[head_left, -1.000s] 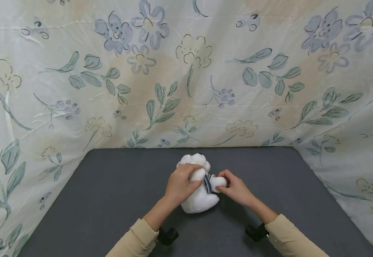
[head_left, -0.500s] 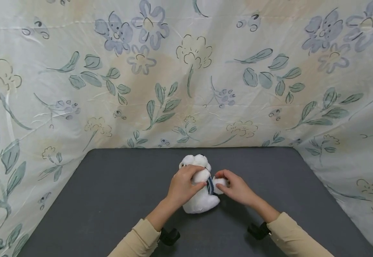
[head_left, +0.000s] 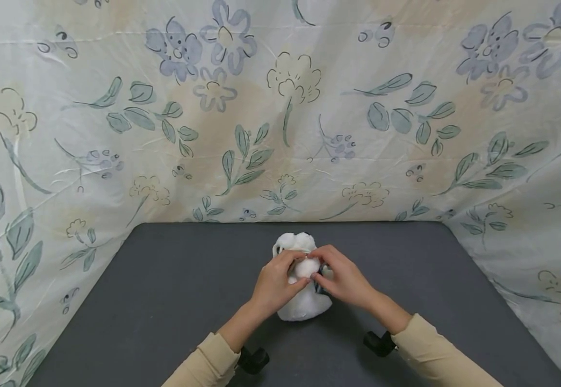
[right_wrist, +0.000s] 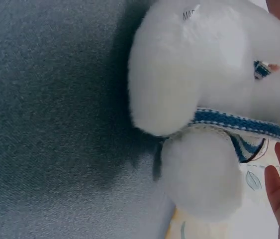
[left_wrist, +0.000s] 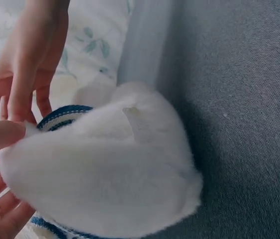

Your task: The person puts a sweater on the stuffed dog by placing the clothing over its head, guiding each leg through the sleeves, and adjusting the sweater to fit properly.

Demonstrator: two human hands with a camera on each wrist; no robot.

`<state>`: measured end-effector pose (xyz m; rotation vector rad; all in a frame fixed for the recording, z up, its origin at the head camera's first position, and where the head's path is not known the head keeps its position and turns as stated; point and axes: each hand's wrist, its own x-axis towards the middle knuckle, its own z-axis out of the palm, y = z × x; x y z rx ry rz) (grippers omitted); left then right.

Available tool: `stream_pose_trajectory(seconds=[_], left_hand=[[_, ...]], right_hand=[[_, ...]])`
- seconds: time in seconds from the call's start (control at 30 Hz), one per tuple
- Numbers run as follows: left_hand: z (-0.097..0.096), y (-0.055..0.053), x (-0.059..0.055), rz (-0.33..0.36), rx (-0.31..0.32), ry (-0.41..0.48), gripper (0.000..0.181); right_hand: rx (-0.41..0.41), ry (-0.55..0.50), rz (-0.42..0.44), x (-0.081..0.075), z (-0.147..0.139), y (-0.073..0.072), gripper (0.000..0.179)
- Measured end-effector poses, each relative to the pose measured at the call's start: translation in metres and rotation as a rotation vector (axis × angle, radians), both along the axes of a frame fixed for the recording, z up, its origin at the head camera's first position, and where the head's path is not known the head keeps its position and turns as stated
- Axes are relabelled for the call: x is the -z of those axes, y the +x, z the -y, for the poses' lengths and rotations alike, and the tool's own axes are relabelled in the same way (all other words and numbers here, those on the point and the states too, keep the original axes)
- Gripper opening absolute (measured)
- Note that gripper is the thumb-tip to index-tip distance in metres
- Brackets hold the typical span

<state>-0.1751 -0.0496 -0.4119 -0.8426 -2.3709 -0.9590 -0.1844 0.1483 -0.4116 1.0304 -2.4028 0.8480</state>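
A white stuffed toy (head_left: 304,309) with a rounded head sits upright, and both hands are at its upper body. Blue-and-white knitted trim (right_wrist: 239,124) crosses its front. The left hand (head_left: 273,285) grips the toy from the left, its thumb (left_wrist: 5,134) lying against the white plush in the left wrist view. From the other side, the right hand (head_left: 343,274) curls thumb and index finger around the plush just below the head. In the right wrist view, the right hand's other fingers (right_wrist: 276,194) spread out beside the knitted trim. Both hands hide much of the toy's front.
A dark grey table (head_left: 188,301) extends around the toy. Floral cloth (head_left: 280,118) hangs behind it and along both sides. Black wrist mounts (head_left: 253,360) sit below the beige sleeves (head_left: 203,365). A small printed label (right_wrist: 189,14) pokes from the toy's plush.
The right hand has let go of the limb at the toy's right side and moved left, up to the upper body beside the left hand. The toy has shifted slightly right.
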Motion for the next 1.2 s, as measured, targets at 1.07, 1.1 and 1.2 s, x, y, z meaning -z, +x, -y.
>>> stream_pose_trajectory(seconds=[1.07, 1.1, 1.2], left_hand=[[0.017, -0.016, 0.021, 0.154, -0.267, -0.197, 0.031], [0.017, -0.016, 0.021, 0.144, -0.268, -0.195, 0.028], [0.016, -0.017, 0.021, 0.110, -0.266, -0.182, 0.021]], right_hand=[[-0.088, 0.162, 0.169, -0.015, 0.002, -0.003, 0.038], [-0.099, 0.175, 0.165, -0.016, 0.002, -0.004, 0.034], [-0.130, 0.213, 0.147, -0.016, 0.003, -0.008, 0.028]])
